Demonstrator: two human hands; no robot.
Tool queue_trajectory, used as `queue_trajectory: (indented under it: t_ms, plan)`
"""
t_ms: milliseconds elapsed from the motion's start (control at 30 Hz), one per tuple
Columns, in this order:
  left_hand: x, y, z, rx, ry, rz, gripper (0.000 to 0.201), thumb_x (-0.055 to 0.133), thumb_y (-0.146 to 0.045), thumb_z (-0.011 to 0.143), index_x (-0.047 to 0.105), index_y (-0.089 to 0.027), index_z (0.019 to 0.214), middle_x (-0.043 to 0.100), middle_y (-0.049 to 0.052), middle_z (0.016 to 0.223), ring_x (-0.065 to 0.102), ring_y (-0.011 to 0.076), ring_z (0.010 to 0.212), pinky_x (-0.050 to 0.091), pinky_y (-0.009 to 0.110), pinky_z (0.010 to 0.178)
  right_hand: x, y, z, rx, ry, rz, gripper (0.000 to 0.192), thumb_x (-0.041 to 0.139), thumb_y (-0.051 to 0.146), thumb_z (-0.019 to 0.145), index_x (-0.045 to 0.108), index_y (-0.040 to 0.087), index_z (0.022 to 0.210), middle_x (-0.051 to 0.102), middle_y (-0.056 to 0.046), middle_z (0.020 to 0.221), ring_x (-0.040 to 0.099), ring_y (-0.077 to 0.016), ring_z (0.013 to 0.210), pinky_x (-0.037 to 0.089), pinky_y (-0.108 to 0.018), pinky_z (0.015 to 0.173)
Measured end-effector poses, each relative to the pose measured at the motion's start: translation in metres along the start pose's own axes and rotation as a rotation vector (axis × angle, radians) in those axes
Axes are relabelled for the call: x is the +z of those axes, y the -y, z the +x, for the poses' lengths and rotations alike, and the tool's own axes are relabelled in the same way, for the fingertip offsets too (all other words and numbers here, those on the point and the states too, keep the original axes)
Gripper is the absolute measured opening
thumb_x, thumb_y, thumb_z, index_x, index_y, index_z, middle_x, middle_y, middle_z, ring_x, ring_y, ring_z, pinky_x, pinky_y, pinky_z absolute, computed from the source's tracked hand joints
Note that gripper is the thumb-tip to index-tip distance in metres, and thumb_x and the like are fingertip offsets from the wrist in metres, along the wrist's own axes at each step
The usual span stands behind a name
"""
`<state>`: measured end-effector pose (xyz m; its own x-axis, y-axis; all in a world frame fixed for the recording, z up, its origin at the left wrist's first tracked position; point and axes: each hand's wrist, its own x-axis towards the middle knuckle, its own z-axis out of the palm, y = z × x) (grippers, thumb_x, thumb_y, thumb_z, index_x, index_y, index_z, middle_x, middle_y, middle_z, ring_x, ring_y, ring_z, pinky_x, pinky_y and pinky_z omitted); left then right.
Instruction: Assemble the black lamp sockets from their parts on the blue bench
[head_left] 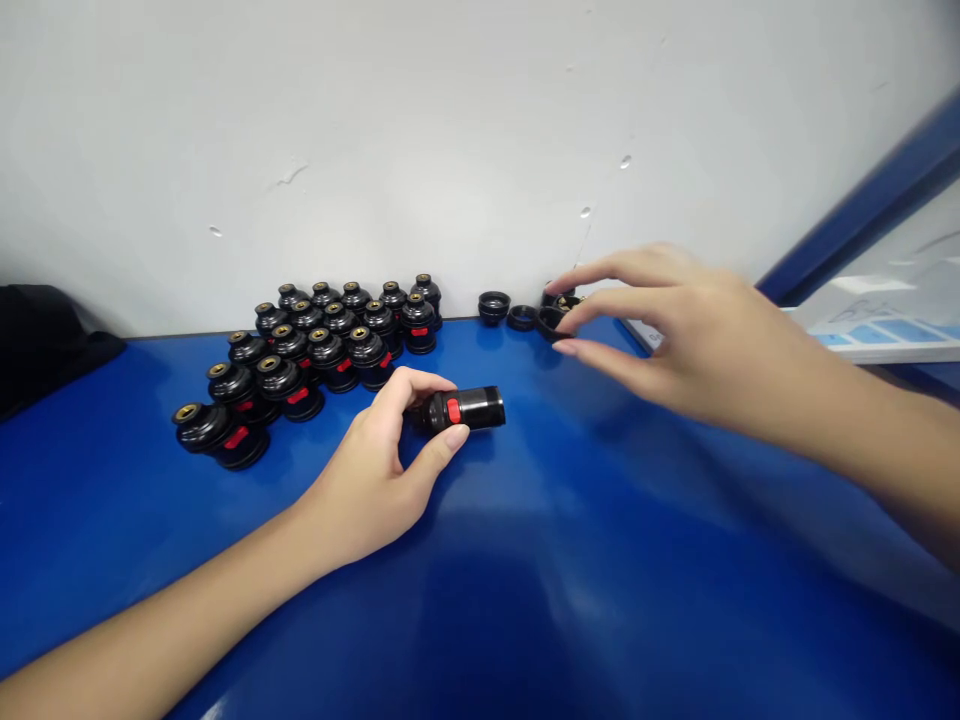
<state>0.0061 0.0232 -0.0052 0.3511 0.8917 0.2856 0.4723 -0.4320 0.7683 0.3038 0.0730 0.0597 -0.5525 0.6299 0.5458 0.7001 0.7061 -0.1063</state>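
Note:
My left hand is closed around a black lamp holder with a red switch. The holder lies sideways just over the table, its open cylindrical end facing right. Off to the right, my right hand pinches a black ring between thumb and fingers. Beside that ring are another loose black ring and a small black cup-shaped part. Some small parts behind my right fingers are partly hidden, with a bit of brass colour showing.
Several black lamp holders with brass-threaded tops stand in rows at the back left of the blue table. A white wall rises behind. Dark cloth lies at the far left; a blue-and-white panel stands at the right.

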Motion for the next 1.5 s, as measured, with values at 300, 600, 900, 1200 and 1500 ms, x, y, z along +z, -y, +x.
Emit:
queue_trajectory:
  t_ms: [300,600,900,1200,1500]
  plan:
    - [-0.001,-0.003,0.000,-0.013,-0.005,0.025,0.023,0.063,-0.036,0.107,0.058,-0.027,0.127,0.071,0.004,0.111,0.069,0.0218,0.097,0.054,0.038,0.088,0.035,-0.038,0.039,-0.037,0.042,-0.317,0.013,0.076,0.027,0.094,0.082,0.023,0.083,0.074,-0.014,0.127,0.062,-0.0457,0.125,0.052,-0.070,0.105]
    - [-0.001,-0.004,0.001,-0.017,-0.003,0.019,0.022,0.064,-0.035,0.106,0.057,-0.026,0.125,0.071,0.004,0.109,0.071,0.0220,0.096,0.053,0.038,0.086,0.056,-0.051,0.045,-0.038,0.039,-0.435,0.030,0.068,0.044,0.101,0.085,0.022,0.090,0.072,-0.015,0.131,0.058,-0.0451,0.129,0.048,-0.068,0.102]
    - [-0.002,-0.005,0.001,-0.020,0.002,0.018,0.022,0.064,-0.035,0.106,0.057,-0.027,0.126,0.071,0.003,0.110,0.071,0.0224,0.098,0.053,0.038,0.085,0.060,-0.050,0.048,0.004,0.062,-0.394,0.021,0.071,0.033,0.099,0.083,0.019,0.088,0.071,-0.017,0.130,0.058,-0.0475,0.129,0.046,-0.070,0.103]
    - [-0.002,-0.005,0.001,-0.006,-0.002,0.017,0.022,0.064,-0.033,0.106,0.057,-0.026,0.125,0.071,0.003,0.110,0.070,0.0217,0.102,0.053,0.038,0.091,0.063,-0.051,0.046,-0.021,0.089,-0.477,0.020,0.070,0.029,0.099,0.083,0.017,0.089,0.071,-0.017,0.129,0.060,-0.0439,0.124,0.051,-0.064,0.099]
    - [-0.001,-0.003,0.001,0.018,-0.023,0.048,0.024,0.068,-0.033,0.104,0.060,-0.026,0.125,0.072,0.003,0.114,0.071,0.0219,0.104,0.054,0.037,0.091,0.044,-0.007,0.039,-0.017,-0.092,-0.125,0.019,0.064,0.029,0.102,0.080,0.021,0.096,0.073,-0.013,0.120,0.066,-0.0356,0.119,0.052,-0.057,0.106]
